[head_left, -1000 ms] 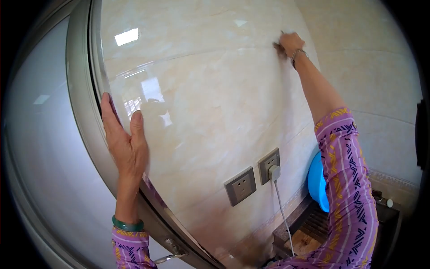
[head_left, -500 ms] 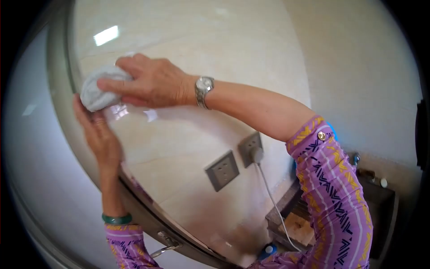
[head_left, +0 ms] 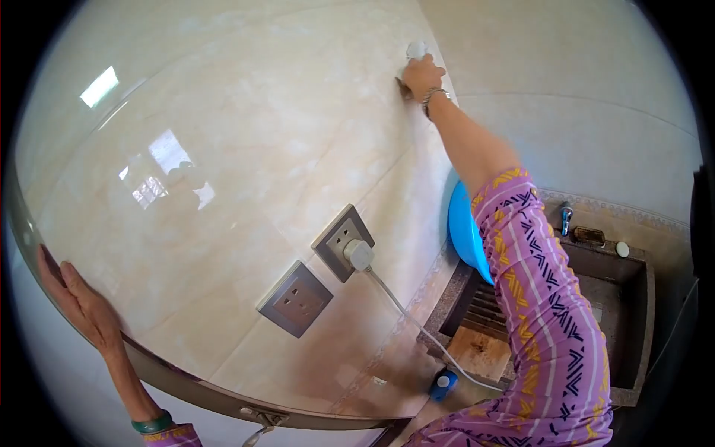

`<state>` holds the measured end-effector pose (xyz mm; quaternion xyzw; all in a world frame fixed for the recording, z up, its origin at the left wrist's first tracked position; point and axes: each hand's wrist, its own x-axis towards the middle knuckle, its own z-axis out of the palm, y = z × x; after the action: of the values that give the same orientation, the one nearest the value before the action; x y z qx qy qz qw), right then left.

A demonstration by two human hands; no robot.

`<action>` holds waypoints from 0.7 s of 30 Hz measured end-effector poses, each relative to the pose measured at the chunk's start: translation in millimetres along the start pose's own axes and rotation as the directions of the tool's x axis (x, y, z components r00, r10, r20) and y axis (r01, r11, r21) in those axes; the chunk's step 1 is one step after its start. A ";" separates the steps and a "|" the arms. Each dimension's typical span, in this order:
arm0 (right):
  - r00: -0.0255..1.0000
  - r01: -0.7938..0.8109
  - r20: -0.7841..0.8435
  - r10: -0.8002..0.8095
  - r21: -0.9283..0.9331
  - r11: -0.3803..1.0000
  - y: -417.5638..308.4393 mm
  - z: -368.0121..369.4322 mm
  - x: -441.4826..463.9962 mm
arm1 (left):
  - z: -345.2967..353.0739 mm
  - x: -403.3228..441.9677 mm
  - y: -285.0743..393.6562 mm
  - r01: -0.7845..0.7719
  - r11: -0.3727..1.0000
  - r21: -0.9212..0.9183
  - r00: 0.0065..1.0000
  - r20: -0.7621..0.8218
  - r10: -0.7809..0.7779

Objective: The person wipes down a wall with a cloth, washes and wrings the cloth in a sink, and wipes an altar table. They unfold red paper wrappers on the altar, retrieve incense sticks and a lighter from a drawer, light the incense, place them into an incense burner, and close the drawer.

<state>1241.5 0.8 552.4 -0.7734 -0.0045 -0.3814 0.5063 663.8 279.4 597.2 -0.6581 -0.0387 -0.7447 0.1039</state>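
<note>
High on the glossy cream tiled wall (head_left: 261, 112), my right hand (head_left: 423, 75) presses a white cloth (head_left: 416, 50) close to the corner. Most of the cloth is hidden behind the hand, and the fingers are closed on it. A metal watch is on that wrist. Far to the left, my left hand (head_left: 80, 304) rests with stretched fingers against the brownish frame (head_left: 171, 380) along the tile edge. It holds nothing, and a green bangle circles its wrist.
Two wall sockets (head_left: 295, 298) sit below my right hand; a white plug (head_left: 359, 255) and cord hang from one. Beneath my right arm are a blue basin (head_left: 466, 231), a wooden board (head_left: 478, 352), a blue-capped item (head_left: 443, 383) and a dark sink (head_left: 642, 328). A handle (head_left: 261, 428) projects from the frame.
My right hand has carried the cloth from the frame at the left across to the wall corner at the right. My left hand now lies lower on the frame, apart from the cloth.
</note>
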 end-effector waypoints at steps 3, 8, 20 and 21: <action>0.876 0.468 0.143 -0.460 -0.482 0.741 -58.4 -47.2 -48.7 | 3.6 -0.6 -0.2 -0.013 1.000 0.023 1.000 0.017 0.012; 0.491 0.846 -0.087 -0.867 -0.189 0.498 -208.2 -105.7 -131.9 | 6.5 -0.4 -5.0 -0.046 0.996 0.070 0.999 0.020 0.045; 0.621 0.710 -0.523 -0.584 0.059 0.702 -289.2 -74.2 -2.5 | 6.0 -6.3 -15.1 -0.004 0.998 0.069 1.000 0.007 0.004; 0.795 0.552 -0.365 -0.485 0.100 0.828 -255.7 -82.8 19.2 | 5.9 -6.0 -15.8 -0.001 0.996 0.092 1.000 0.003 0.000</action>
<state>1106.1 53.0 779.5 -0.6134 -0.1725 -0.6251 0.4508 666.9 296.5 593.3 -0.6538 -0.0731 -0.7410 0.1342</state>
